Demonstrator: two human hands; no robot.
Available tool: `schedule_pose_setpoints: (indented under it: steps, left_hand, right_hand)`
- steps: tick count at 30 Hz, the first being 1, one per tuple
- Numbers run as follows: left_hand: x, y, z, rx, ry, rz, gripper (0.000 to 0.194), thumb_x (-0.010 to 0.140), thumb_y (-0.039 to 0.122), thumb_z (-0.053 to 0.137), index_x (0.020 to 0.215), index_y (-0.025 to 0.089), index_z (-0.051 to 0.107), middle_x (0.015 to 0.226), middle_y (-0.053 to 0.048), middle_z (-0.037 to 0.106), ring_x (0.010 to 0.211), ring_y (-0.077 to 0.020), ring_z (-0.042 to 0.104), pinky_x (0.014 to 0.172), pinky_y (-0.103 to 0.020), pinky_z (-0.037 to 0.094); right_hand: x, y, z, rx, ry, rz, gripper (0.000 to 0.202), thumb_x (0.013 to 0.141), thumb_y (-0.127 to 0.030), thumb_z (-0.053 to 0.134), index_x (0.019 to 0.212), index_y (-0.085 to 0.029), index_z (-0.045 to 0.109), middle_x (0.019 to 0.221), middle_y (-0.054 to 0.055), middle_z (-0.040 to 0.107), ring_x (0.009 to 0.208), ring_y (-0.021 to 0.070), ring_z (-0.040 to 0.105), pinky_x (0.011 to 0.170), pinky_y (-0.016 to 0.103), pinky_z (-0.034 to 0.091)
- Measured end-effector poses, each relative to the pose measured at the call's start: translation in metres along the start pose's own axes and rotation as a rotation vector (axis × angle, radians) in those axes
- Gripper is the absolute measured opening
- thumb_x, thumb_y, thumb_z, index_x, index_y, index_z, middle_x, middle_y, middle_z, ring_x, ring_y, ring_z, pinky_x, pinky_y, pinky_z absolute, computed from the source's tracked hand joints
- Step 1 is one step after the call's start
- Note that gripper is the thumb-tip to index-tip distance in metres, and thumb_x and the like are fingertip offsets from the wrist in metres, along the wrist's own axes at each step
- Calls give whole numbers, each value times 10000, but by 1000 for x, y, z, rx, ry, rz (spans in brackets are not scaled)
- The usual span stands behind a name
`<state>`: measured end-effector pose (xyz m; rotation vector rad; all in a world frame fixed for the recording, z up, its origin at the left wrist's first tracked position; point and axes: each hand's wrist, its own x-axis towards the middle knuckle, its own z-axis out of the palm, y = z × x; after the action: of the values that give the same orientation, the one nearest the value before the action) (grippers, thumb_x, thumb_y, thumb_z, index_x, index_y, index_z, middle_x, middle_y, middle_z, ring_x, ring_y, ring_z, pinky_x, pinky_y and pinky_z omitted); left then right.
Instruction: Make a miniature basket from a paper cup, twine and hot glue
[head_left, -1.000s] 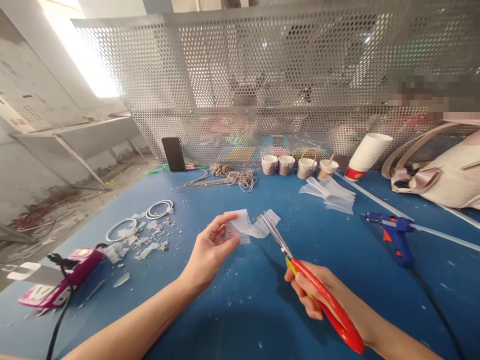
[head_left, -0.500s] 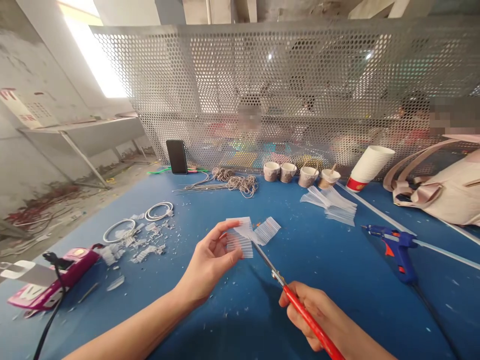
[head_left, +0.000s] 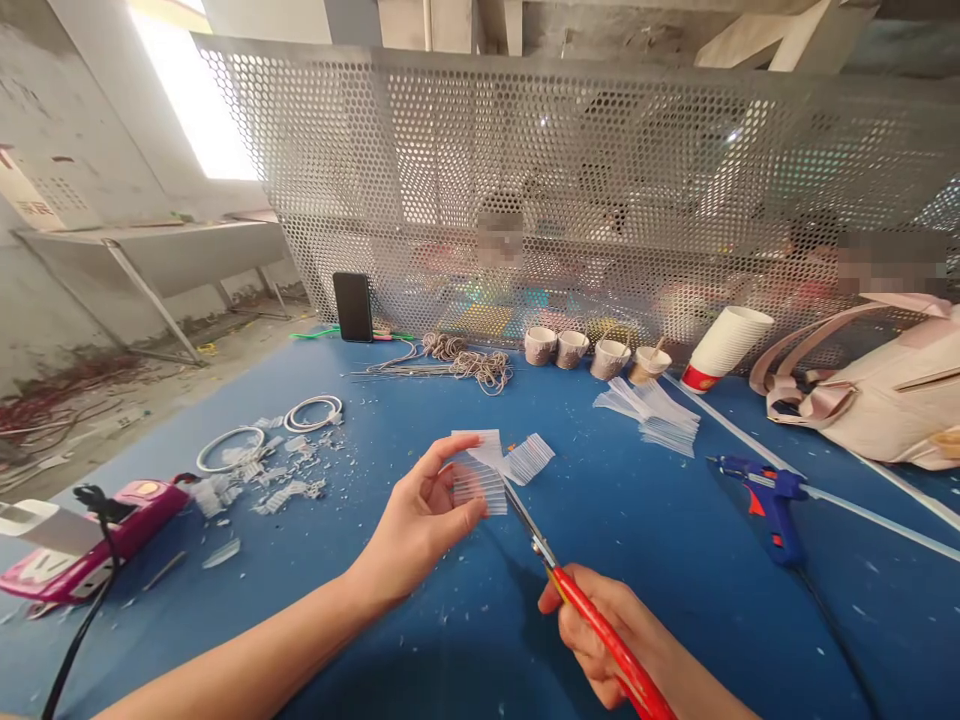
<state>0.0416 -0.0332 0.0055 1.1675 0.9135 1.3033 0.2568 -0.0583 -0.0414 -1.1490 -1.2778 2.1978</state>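
Pinched between the thumb and fingers of my left hand is a clear ribbed plastic sheet, held over the blue table. My right hand is wrapped round the red handles of a pair of scissors. The scissors' blades point up and left, their tips touching or right beside the sheet's right edge. Just beyond the tips is another ribbed plastic piece; whether it is still joined to the held sheet I cannot tell.
White rings and plastic scraps lie left, near a pink power strip. Cord bundles, small cups and a phone line the back. Plastic sheets, stacked paper cups, a blue glue gun and a bag are right.
The view has shifted slightly. My right hand and the scissors sit a little further left and closer to my left hand, which keeps its hold on the plastic sheet.
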Motion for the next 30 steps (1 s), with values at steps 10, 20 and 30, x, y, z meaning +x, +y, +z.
schedule_pose_setpoints:
  steps: [10, 20, 30]
  left_hand:
    - [6, -2, -2, -13, 110, 47, 516, 687, 193, 728, 1166, 212, 540, 827, 13, 628, 707, -105, 561, 713, -254, 496]
    - [7, -4, -1, 56, 137, 17, 524, 695, 212, 689, 1184, 185, 504, 755, 13, 613, 666, -120, 573, 670, -273, 479]
    - [3, -8, 7, 73, 180, 66, 527, 712, 214, 687, 1198, 183, 487, 712, 34, 554, 666, -114, 554, 641, -248, 483]
  right_hand:
    - [-18, -13, 5, -211, 201, -159, 392, 766, -577, 573, 777, -207, 443, 520, -96, 298, 457, 63, 205, 421, 214, 209]
    - [-31, -24, -6, -686, 897, -577, 576, 721, -477, 686, 1170, -233, 421, 783, 14, 535, 564, 141, 458, 586, 311, 449]
    - [-17, -24, 9, 47, 406, -418, 591, 566, -520, 780, 1003, -254, 484, 734, -25, 528, 537, 108, 448, 497, 268, 343]
